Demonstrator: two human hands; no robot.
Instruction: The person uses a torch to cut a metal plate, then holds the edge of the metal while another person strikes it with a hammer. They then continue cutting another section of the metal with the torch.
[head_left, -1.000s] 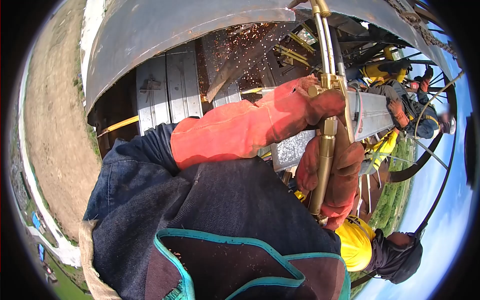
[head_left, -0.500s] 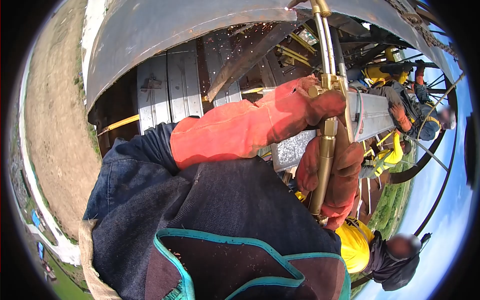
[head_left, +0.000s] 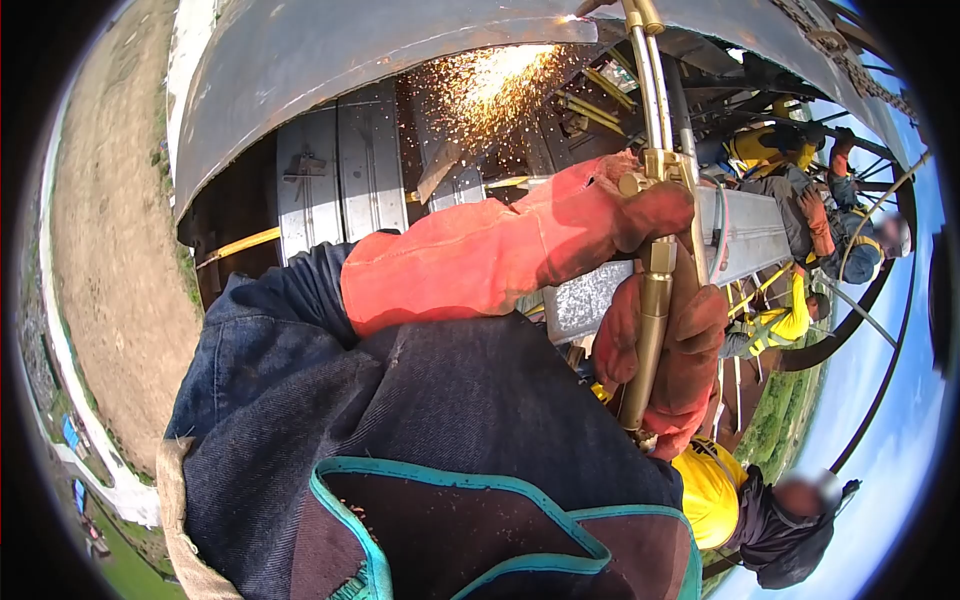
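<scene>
A brass cutting torch runs upright through the right half of the head view. My left hand, in a red leather glove, is closed around the torch by its valve block. Lower down, my right hand wears a similar glove, its fingers wrapped around the handle. The torch's tubes lead up to a head at the top edge, partly cut off. Left of that head, a bright glowing spot sits on the curved steel plate. Orange sparks spray down beneath the plate's edge.
Metal planks and yellow bars lie below the plate. A co-worker in a yellow shirt is close at lower right. More people are among the steelwork on the right. A chain hangs at upper right. Ground shows far below left.
The few scattered sparks have become a dense, bright spray under the plate, and the glow at the plate has grown. My hands stay almost still. Co-workers at right have shifted slightly.
</scene>
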